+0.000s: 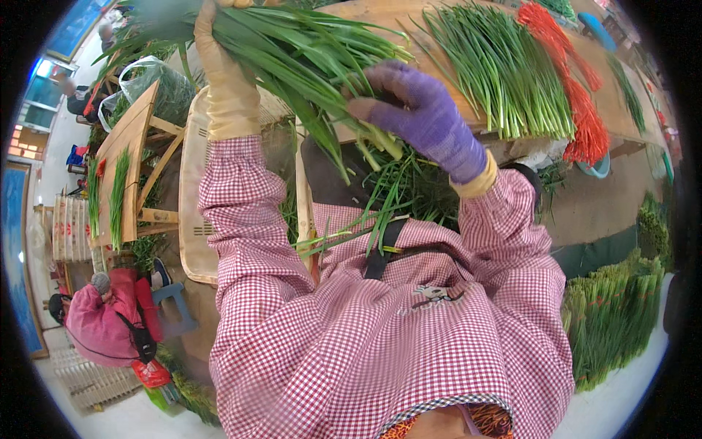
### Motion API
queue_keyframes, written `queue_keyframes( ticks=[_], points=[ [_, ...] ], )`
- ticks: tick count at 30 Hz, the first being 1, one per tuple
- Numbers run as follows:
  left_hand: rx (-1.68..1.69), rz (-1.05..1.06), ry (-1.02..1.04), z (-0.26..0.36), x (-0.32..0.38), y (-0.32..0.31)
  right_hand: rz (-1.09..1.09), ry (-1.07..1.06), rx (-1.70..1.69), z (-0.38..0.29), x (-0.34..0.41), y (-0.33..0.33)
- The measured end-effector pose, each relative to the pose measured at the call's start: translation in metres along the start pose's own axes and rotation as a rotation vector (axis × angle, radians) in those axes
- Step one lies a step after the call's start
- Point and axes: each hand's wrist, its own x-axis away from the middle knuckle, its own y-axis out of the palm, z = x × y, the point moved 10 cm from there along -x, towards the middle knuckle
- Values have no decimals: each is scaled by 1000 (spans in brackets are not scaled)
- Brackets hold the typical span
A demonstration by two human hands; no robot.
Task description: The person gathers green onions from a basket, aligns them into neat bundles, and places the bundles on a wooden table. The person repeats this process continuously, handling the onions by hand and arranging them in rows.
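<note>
My left hand (219,33), in a cream rubber glove, grips a bunch of long flat green leaves, likely Chinese chives (296,49), at the top left; its fingers are partly out of the frame. My right hand (411,110), in a purple knit glove over a cream one, is at the pale stem ends of that bunch, thumb and fingers apart around some stems; whether it grips any is unclear. Right of it, a neat row of chives (504,77) lies on the wooden table (378,13), beside red ties (584,104). Loose leaves (386,203) hang over my lap.
A cream plastic crate (197,219) stands by my left arm. Beyond it are a wooden table (126,192) with small bunches and a person in pink (98,335). Upright tied bundles (614,318) stand at the right. A light blue basin (595,164) sits beneath the table edge.
</note>
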Motion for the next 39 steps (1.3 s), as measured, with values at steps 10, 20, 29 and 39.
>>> queue_keyframes(
  ticks=[10,20,29,39],
  points=[
    [-225,487,-95,-5,38,-79,-29,364,-707,66,90,1],
    [84,263,83,26,33,-90,-138,426,547,96,119,-53],
    [81,174,91,14,26,-28,111,-113,192,-6,-10,-17],
    [289,134,-3,-7,25,-64,102,384,-610,53,7,-11]
  ],
)
